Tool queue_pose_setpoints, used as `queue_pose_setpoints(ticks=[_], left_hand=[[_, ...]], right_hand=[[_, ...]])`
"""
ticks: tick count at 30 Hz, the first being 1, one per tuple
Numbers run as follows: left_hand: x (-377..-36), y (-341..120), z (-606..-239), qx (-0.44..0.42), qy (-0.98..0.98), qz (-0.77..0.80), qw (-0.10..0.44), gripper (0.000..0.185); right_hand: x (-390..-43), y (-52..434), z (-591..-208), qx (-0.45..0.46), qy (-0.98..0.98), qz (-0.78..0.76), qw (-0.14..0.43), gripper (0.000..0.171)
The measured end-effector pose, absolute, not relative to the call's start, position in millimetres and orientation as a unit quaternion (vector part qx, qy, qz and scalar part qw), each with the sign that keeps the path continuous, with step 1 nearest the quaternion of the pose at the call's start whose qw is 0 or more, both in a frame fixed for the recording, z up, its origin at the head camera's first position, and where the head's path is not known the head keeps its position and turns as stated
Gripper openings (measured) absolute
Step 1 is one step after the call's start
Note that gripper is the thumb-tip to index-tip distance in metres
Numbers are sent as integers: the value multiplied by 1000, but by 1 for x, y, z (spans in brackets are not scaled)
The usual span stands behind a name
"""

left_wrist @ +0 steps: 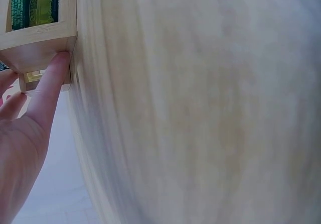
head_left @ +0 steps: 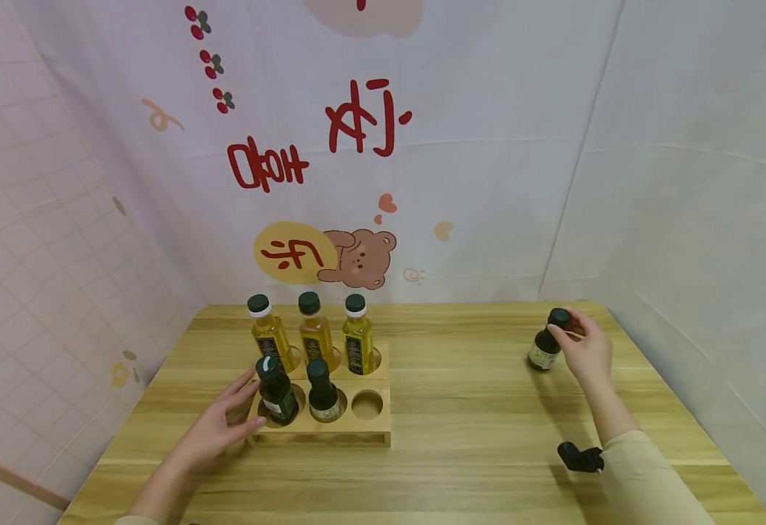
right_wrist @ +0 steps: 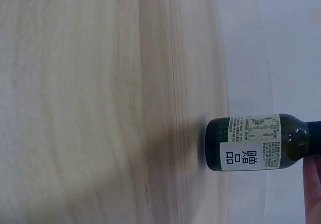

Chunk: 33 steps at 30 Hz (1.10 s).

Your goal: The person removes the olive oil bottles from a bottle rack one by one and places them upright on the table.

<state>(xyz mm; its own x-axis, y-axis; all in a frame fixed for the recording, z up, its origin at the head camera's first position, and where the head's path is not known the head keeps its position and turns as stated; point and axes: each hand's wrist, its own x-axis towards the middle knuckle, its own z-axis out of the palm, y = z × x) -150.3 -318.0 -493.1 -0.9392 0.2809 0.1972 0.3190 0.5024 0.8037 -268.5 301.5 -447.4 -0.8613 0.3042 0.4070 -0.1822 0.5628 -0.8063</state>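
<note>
The small dark bottle (head_left: 543, 353) is near the far right corner of the worktop (head_left: 468, 408), pinched by the right hand (head_left: 588, 354); the spread left hand (head_left: 215, 429) touches the rack (head_left: 350, 380). The step seems gripping; next probably needs steady, upright handling.

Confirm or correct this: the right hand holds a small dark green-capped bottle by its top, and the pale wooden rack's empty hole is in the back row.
Wrong row: the head view shows the pale wooden rack with its empty round hole in the front row. The right hand does hold the small dark bottle.
</note>
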Motion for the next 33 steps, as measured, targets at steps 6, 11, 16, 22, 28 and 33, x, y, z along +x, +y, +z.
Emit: queue_pose_setpoints(ticks=[6,11,16,22,28,33], left_hand=[[-150,-317,-492,-173,-871,-459,27,68],[-150,-317,-492,-176,-871,-457,32,68],[-150,-317,-493,-174,-874,-453,31,68],[-151,-319,-494,-170,-888,-425,45,68],[-150,-319,-493,-170,-887,-426,41,68],[-151,-319,-492,-173,-888,-424,42,67]], right_hand=[[-268,307,-450,-46,-847,465,253,49],[-268,308,-449,-50,-851,461,246,50],[-268,310,-450,-57,-853,458,243,50],[-267,312,-453,-67,-860,448,234,49],[-266,314,-453,-59,-860,453,229,50],[-263,314,-452,-57,-858,457,229,49]])
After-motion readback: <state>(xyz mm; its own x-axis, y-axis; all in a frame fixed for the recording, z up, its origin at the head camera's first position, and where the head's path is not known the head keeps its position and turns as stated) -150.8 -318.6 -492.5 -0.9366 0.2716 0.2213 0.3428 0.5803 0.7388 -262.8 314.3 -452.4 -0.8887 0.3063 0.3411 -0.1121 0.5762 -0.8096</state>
